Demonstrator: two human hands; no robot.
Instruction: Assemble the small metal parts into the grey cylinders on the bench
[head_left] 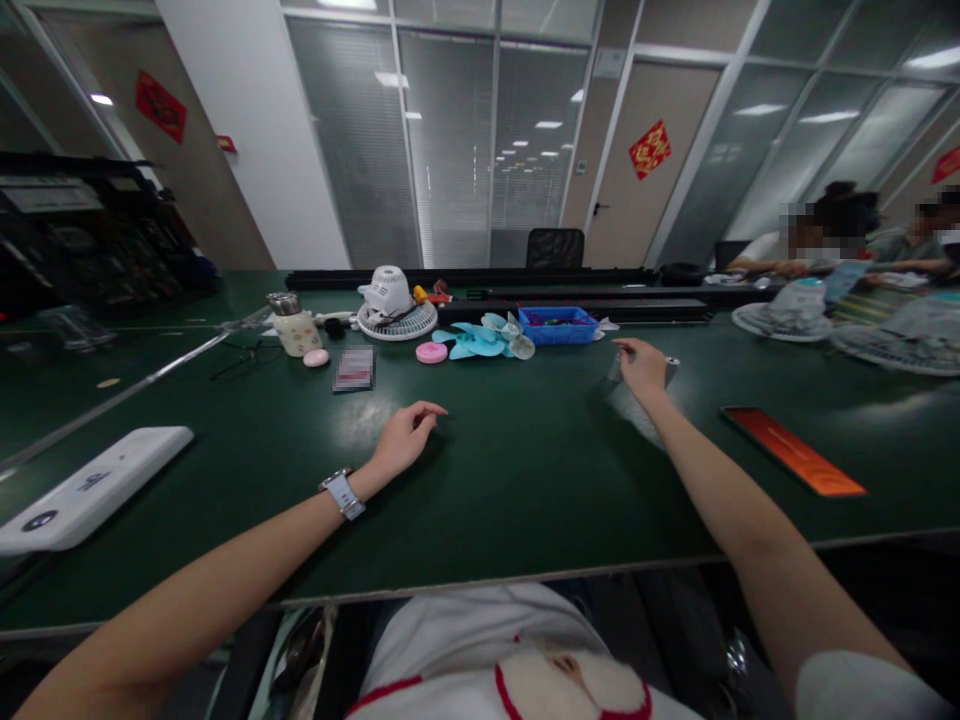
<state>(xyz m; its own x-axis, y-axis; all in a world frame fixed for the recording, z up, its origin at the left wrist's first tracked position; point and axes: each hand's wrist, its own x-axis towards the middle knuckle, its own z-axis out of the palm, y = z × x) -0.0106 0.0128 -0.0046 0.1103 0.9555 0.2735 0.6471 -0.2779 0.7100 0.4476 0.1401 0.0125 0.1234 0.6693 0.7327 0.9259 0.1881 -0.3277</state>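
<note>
My left hand (405,435) rests on the dark green table (525,480), fingers loosely curled and apart, with nothing in it; a watch (343,493) is on the wrist. My right hand (642,364) reaches farther out, its fingers pinched around a small grey object (670,369) that shows on either side of the hand. What that object is I cannot make out. Just beyond the hands lie teal fan blades (487,340), a blue tray (559,325) and a pink disc (431,352).
A white fan housing on its grille (391,303), a lidded mug (294,326), glasses (240,355) and a small card (354,368) sit at the back left. An orange phone (795,452) lies right, a white device (90,487) left. Other people (832,240) sit far right.
</note>
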